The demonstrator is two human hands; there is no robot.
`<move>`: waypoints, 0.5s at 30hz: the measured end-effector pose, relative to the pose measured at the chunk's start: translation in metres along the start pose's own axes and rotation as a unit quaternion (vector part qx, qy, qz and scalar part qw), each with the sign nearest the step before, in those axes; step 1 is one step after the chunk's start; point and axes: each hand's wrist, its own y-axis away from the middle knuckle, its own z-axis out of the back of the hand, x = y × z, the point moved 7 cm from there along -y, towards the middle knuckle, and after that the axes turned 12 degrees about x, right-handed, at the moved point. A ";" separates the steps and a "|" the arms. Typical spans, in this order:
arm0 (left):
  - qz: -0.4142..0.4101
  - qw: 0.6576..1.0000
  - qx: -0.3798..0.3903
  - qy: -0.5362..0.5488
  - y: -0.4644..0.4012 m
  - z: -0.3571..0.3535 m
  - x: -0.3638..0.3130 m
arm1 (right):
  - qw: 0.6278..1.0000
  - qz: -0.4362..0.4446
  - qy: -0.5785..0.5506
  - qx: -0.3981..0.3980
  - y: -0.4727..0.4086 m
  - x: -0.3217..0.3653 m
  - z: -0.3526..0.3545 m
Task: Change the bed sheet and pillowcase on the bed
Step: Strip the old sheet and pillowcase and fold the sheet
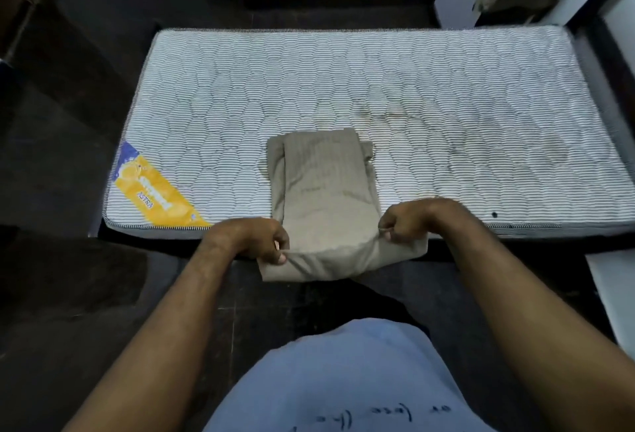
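Fingers (pixel 280 253) of both hands pinch the near corners of the folded tan cotton sheet (pixel 326 187), its long axis running away across the bare striped quilted mattress (pixel 446 94).

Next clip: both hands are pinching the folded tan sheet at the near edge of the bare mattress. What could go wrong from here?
1. The left hand and right hand pinch only the near fold of the sheet; lifting may let the layers spill unevenly.
2. That held end already overhangs the mattress edge, so unfolded cloth could drop onto the dark floor.
3. The folded sheet gives no clue to its orientation; it may open crosswise.
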 end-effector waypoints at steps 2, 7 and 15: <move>0.006 1.000 -0.005 0.000 -0.009 0.014 0.003 | 1.000 0.016 0.004 -0.005 -0.006 -0.004 0.016; 0.069 0.974 -0.218 0.006 -0.021 0.106 0.024 | 0.994 0.025 -0.030 -0.106 -0.030 -0.038 0.094; 0.200 0.886 -0.408 0.085 -0.066 0.241 0.063 | 0.962 -0.013 -0.088 -0.260 -0.129 -0.091 0.249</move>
